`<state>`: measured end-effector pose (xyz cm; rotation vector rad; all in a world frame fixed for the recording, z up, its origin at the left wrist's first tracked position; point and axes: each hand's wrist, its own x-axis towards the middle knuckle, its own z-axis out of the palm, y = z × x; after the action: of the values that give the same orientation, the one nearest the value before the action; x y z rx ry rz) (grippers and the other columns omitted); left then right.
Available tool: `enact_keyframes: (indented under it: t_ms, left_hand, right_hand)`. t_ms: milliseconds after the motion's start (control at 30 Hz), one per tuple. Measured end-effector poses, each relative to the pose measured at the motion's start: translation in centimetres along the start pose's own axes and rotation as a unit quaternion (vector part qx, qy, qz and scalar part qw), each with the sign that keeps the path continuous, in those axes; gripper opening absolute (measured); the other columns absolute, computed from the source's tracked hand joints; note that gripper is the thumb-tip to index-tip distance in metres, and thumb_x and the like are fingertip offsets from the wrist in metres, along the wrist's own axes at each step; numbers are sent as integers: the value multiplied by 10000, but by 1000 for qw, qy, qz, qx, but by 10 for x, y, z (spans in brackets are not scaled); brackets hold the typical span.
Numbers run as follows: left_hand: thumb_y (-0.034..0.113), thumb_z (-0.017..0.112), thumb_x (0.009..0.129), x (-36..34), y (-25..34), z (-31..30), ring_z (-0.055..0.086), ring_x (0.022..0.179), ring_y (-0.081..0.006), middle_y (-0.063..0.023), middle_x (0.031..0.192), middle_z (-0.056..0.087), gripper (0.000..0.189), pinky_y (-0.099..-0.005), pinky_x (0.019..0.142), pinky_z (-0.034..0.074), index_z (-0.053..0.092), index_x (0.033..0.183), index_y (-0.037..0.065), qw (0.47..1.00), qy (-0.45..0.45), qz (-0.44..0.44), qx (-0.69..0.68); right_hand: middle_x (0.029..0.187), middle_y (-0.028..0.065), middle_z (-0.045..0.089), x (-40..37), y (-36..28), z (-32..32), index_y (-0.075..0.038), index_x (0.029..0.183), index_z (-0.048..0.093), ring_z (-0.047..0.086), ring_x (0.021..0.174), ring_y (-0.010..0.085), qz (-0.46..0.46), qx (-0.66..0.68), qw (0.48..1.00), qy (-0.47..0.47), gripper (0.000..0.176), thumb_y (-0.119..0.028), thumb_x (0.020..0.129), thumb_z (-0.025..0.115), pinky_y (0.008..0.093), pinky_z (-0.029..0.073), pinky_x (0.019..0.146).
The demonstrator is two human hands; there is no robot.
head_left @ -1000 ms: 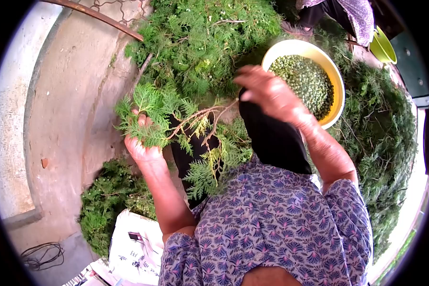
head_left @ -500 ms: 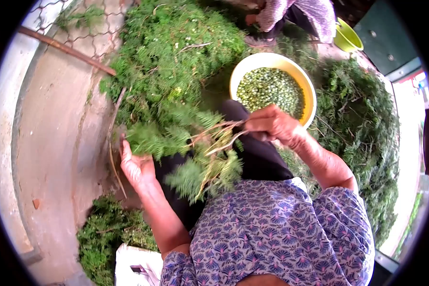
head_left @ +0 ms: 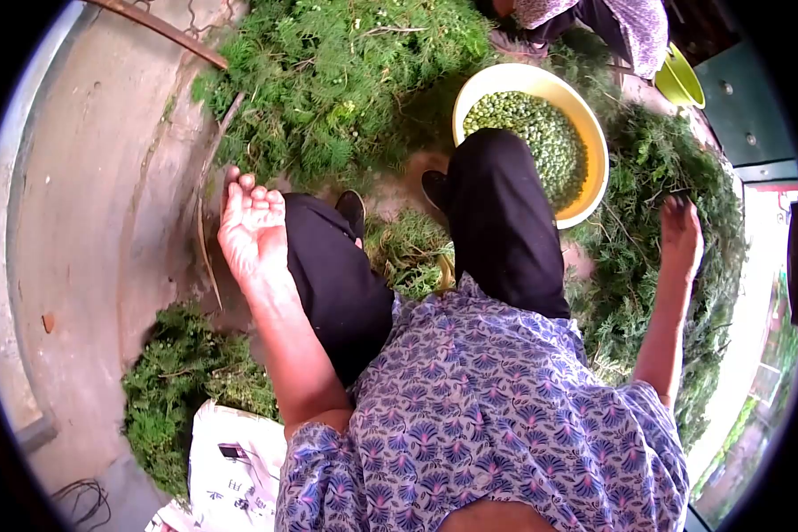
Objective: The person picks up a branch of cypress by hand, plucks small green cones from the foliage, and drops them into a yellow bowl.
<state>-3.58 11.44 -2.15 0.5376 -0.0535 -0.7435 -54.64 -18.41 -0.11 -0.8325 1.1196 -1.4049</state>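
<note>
My left hand [head_left: 254,232] is raised palm up beside my left knee, fingers loosely bent and apart, with nothing in it. Far out to the right, my right hand [head_left: 681,232] reaches over a pile of green feathery branches [head_left: 647,168]. Its fingers look loosely open near the twigs, and their tips are partly lost in shadow. A yellow tub [head_left: 598,146] stands beyond my right knee, holding many small round green cones [head_left: 541,133]. Another heap of leafy branches [head_left: 328,97] with pale cones lies in front of me.
Another person's patterned sleeve [head_left: 634,31] is at the top, near a lime-green basin [head_left: 680,80]. A wooden pole [head_left: 164,34] lies at the upper left. More cut greenery [head_left: 182,381] and a white sack [head_left: 230,461] are at the lower left.
The leafy branch that was in my right hand is gone from over my lap. My right hand has swung outward to the right-hand pile. My left hand stays near my left knee.
</note>
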Motion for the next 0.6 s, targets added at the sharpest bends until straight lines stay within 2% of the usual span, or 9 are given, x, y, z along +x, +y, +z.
enact_keyframes:
  t_ms: [67, 100, 133, 267, 433, 600]
  left_hand:
    - [128, 551, 850, -4, 3, 0, 517, 653, -130, -23, 809, 581, 181, -282, 644, 423, 569, 1011, 49, 1000, 2, -1, -5]
    - [125, 548, 851, -6, 3, 0, 513, 646, -131, -23, 811, 580, 178, -282, 642, 420, 568, 1010, 50, 1000, 3, -7, -13]
    - [143, 517, 871, -9, 4, 5, 470, 626, -109, 2, 790, 552, 161, -276, 636, 394, 559, 998, 54, 1000, 25, 0, 2]
    - [144, 509, 875, -19, 16, 1, 467, 626, -113, -8, 790, 551, 173, -277, 633, 392, 565, 1009, 50, 1000, 13, 7, -13]
    - [141, 500, 881, -33, 27, 0, 462, 633, -121, -15, 787, 538, 184, -282, 640, 388, 559, 1022, 39, 999, 27, 41, -11]
    - [141, 486, 889, -36, 26, 0, 463, 633, -122, -21, 779, 531, 187, -283, 644, 390, 541, 1028, 28, 998, 32, 47, -6]
  right_hand:
    - [876, 146, 601, -46, 14, 81, 53, 1068, 520, 598, 734, 196, 26, 2, 996, -85, 242, -97, 881, 486, 277, 517, 662]
    - [835, 117, 593, -76, 15, 122, 50, 1079, 529, 576, 689, 160, 13, -57, 992, -107, 253, -102, 880, 490, 249, 493, 624]
    - [816, 96, 587, -90, 27, 145, 47, 1065, 547, 576, 685, 146, -2, -67, 987, -149, 255, -111, 866, 516, 248, 492, 631]
    - [793, 82, 611, -129, 59, 212, 26, 1025, 577, 595, 641, 138, 71, -47, 962, -258, 194, -62, 863, 518, 246, 503, 598]
    - [780, 50, 617, -148, 106, 237, 7, 1000, 588, 580, 618, 102, 136, -33, 934, -330, 159, -55, 869, 523, 220, 483, 581]
    - [741, 18, 585, -156, 125, 240, 20, 988, 584, 542, 603, 67, 81, -99, 916, -381, 148, -45, 871, 519, 198, 453, 570]
